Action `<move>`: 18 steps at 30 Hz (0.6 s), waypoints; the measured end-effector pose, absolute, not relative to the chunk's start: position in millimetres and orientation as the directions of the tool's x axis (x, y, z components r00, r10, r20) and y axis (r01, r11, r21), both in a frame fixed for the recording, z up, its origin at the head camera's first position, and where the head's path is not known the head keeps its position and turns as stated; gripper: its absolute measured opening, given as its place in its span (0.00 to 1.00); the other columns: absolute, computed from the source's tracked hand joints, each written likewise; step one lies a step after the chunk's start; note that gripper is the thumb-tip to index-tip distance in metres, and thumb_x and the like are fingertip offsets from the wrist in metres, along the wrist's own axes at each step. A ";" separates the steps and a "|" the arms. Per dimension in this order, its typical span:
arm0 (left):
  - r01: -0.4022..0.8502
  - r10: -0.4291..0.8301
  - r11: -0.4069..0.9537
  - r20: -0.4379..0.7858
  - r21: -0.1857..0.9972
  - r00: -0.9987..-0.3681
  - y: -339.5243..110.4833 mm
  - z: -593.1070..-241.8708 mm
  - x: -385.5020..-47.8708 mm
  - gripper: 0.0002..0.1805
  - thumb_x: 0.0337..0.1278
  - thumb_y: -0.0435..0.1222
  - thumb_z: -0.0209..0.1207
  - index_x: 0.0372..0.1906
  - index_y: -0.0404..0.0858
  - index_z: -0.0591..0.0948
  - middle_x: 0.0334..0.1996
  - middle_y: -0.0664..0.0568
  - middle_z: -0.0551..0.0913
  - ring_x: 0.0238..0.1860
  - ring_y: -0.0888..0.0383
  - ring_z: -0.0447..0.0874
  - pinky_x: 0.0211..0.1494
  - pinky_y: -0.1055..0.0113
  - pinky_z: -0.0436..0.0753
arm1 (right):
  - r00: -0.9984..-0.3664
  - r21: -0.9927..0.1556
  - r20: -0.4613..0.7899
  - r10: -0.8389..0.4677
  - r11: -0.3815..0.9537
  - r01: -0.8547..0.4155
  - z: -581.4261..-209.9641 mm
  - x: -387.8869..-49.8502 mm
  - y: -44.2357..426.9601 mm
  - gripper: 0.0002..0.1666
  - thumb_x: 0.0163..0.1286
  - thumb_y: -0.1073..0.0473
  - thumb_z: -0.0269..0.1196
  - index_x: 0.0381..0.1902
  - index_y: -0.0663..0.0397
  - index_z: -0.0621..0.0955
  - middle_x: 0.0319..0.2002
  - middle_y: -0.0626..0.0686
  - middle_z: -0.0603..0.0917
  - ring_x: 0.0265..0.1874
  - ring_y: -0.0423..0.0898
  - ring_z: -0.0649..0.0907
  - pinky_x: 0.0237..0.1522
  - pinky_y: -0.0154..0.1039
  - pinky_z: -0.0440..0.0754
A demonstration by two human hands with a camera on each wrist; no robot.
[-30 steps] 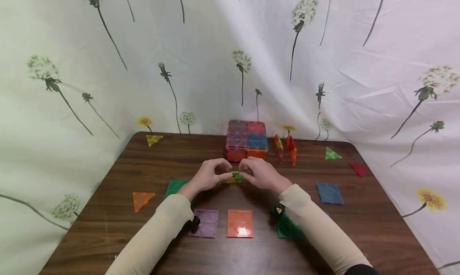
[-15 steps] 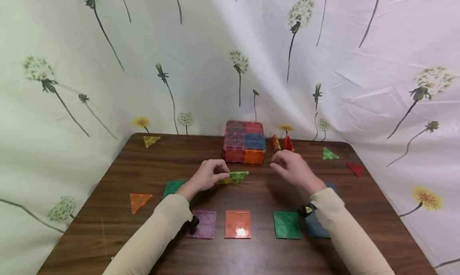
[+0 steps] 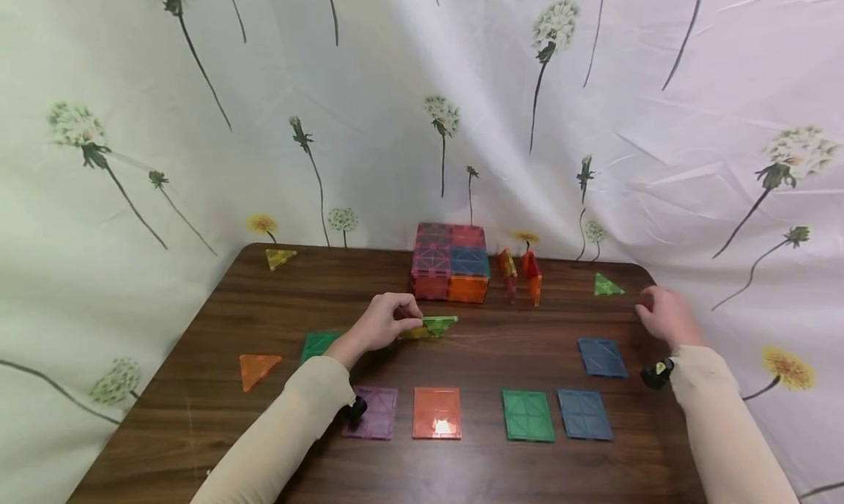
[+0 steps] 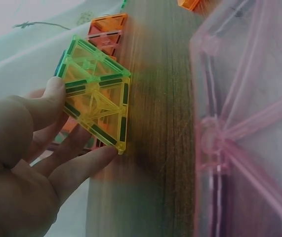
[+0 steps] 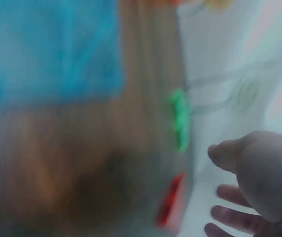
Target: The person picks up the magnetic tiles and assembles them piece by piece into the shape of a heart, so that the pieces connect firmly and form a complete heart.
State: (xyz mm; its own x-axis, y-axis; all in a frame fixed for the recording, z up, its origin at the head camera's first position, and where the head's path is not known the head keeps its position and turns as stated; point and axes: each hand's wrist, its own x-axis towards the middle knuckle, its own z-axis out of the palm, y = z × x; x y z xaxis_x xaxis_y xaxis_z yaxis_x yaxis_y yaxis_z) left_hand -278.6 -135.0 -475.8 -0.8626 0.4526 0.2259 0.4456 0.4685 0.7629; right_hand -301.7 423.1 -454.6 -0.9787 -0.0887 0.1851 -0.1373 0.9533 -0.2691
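My left hand pinches a yellow triangular magnetic tile by its edge. A green triangular tile adjoins it, and together the pair stands upright on edge. Off to the right, my right hand hovers over a red triangular tile, which it mostly covers in the head view. Its fingers look loosely bent in the right wrist view, with a gap between them and the red tile. That view is blurred. A second green triangle lies just left of this hand.
Behind the left hand stands a box built of square tiles, with two upright tile pieces to its right. Flat squares lie nearer: purple, orange, green, and blue. An orange triangle lies left.
My right hand has let go of the joined triangles and swept right to the red triangle. The left hand has stayed in place, still pinching the pair.
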 end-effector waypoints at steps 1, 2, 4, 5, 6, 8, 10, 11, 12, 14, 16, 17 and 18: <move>0.446 0.452 0.468 0.228 0.763 -0.863 -135.0 -476.1 -278.0 0.03 0.65 0.30 0.70 0.37 0.41 0.87 0.36 0.55 0.89 0.37 0.58 0.86 0.42 0.63 0.85 | -0.980 -0.247 0.180 -0.087 0.960 -0.131 -458.8 -301.7 430.9 0.26 0.71 0.65 0.63 0.56 0.85 0.74 0.51 0.83 0.78 0.50 0.79 0.78 0.53 0.71 0.76; 0.446 0.450 0.466 0.229 0.764 -0.863 -135.2 -476.4 -277.4 0.03 0.65 0.30 0.70 0.37 0.41 0.87 0.36 0.55 0.89 0.37 0.58 0.86 0.42 0.63 0.85 | -0.981 -0.223 0.171 -0.092 0.966 -0.130 -463.1 -301.7 437.7 0.27 0.70 0.65 0.63 0.57 0.87 0.73 0.52 0.84 0.77 0.52 0.81 0.77 0.55 0.72 0.75; 0.446 0.450 0.465 0.230 0.765 -0.863 -135.4 -477.1 -277.1 0.03 0.65 0.30 0.70 0.37 0.41 0.87 0.36 0.54 0.89 0.37 0.57 0.86 0.41 0.63 0.84 | -0.986 -0.188 0.130 -0.105 0.974 -0.128 -471.2 -300.7 447.7 0.29 0.69 0.67 0.64 0.58 0.88 0.72 0.52 0.85 0.77 0.51 0.81 0.77 0.56 0.72 0.75; 0.448 0.452 0.463 0.231 0.765 -0.861 -135.3 -477.2 -277.3 0.03 0.66 0.30 0.70 0.37 0.40 0.87 0.36 0.54 0.89 0.38 0.56 0.86 0.42 0.63 0.84 | -0.988 -0.172 0.106 -0.110 0.977 -0.128 -474.1 -299.7 451.0 0.29 0.69 0.67 0.64 0.59 0.88 0.72 0.51 0.85 0.77 0.51 0.81 0.77 0.56 0.71 0.75; 0.450 0.454 0.463 0.231 0.764 -0.860 -135.2 -477.2 -277.4 0.03 0.66 0.30 0.70 0.37 0.41 0.87 0.36 0.54 0.89 0.38 0.56 0.86 0.41 0.63 0.84 | -0.990 -0.166 0.085 -0.116 0.978 -0.129 -477.0 -299.4 453.9 0.28 0.69 0.68 0.64 0.59 0.88 0.72 0.51 0.85 0.77 0.51 0.81 0.78 0.56 0.71 0.75; 0.448 0.454 0.460 0.231 0.767 -0.861 -135.0 -477.3 -277.9 0.03 0.66 0.31 0.70 0.37 0.41 0.87 0.36 0.54 0.89 0.38 0.56 0.86 0.41 0.63 0.84 | -0.992 -0.170 0.046 -0.116 0.978 -0.123 -479.4 -298.7 456.7 0.27 0.68 0.71 0.63 0.58 0.89 0.72 0.51 0.84 0.77 0.52 0.80 0.78 0.57 0.71 0.75; 0.448 0.452 0.458 0.233 0.768 -0.861 -134.4 -477.1 -278.4 0.03 0.66 0.31 0.70 0.37 0.42 0.87 0.36 0.54 0.89 0.38 0.56 0.86 0.41 0.63 0.85 | -0.994 -0.185 0.027 -0.102 0.977 -0.105 -479.3 -299.0 458.0 0.25 0.68 0.72 0.62 0.58 0.88 0.72 0.51 0.84 0.77 0.52 0.80 0.77 0.57 0.71 0.75; 0.448 0.450 0.458 0.235 0.768 -0.862 -134.2 -477.2 -278.6 0.03 0.66 0.31 0.70 0.37 0.42 0.87 0.36 0.55 0.89 0.37 0.57 0.86 0.41 0.63 0.85 | -0.995 -0.191 0.031 -0.100 0.976 -0.104 -478.5 -299.3 458.4 0.24 0.68 0.73 0.62 0.57 0.87 0.73 0.50 0.84 0.78 0.52 0.79 0.77 0.57 0.72 0.75; 0.449 0.448 0.459 0.237 0.766 -0.862 -134.1 -477.3 -278.6 0.04 0.65 0.31 0.70 0.36 0.42 0.86 0.36 0.55 0.89 0.37 0.57 0.86 0.41 0.63 0.85 | -0.994 -0.198 0.037 -0.100 0.974 -0.105 -477.7 -299.8 459.1 0.23 0.68 0.73 0.63 0.56 0.87 0.74 0.49 0.83 0.78 0.50 0.79 0.78 0.56 0.72 0.75; 0.448 0.444 0.464 0.237 0.765 -0.864 -133.9 -477.6 -278.6 0.05 0.65 0.31 0.70 0.36 0.43 0.86 0.36 0.55 0.89 0.37 0.58 0.85 0.42 0.63 0.85 | -0.992 -0.204 0.051 -0.115 0.971 -0.123 -475.4 -300.8 460.6 0.22 0.66 0.73 0.65 0.53 0.86 0.75 0.45 0.81 0.79 0.47 0.77 0.79 0.54 0.71 0.76; 0.449 0.445 0.466 0.237 0.762 -0.864 -134.2 -478.0 -278.7 0.05 0.65 0.31 0.70 0.35 0.43 0.86 0.36 0.56 0.88 0.37 0.60 0.85 0.43 0.62 0.85 | -0.988 -0.204 0.069 -0.142 0.967 -0.153 -474.5 -302.0 463.1 0.19 0.63 0.74 0.67 0.48 0.84 0.76 0.39 0.77 0.80 0.42 0.74 0.80 0.49 0.69 0.78; 0.449 0.445 0.467 0.236 0.762 -0.864 -134.4 -477.8 -278.8 0.05 0.65 0.31 0.70 0.35 0.43 0.86 0.36 0.56 0.88 0.37 0.60 0.85 0.43 0.62 0.85 | -0.985 -0.203 0.076 -0.154 0.965 -0.167 -473.6 -302.3 463.7 0.18 0.62 0.74 0.67 0.45 0.83 0.76 0.37 0.76 0.80 0.40 0.74 0.80 0.48 0.68 0.78; 0.448 0.445 0.468 0.235 0.762 -0.864 -134.6 -477.6 -278.9 0.05 0.65 0.31 0.70 0.35 0.43 0.86 0.36 0.56 0.88 0.37 0.60 0.85 0.44 0.61 0.85 | -0.983 -0.201 0.078 -0.164 0.964 -0.176 -472.6 -302.8 464.2 0.17 0.61 0.74 0.68 0.44 0.82 0.75 0.35 0.74 0.80 0.39 0.72 0.81 0.47 0.67 0.79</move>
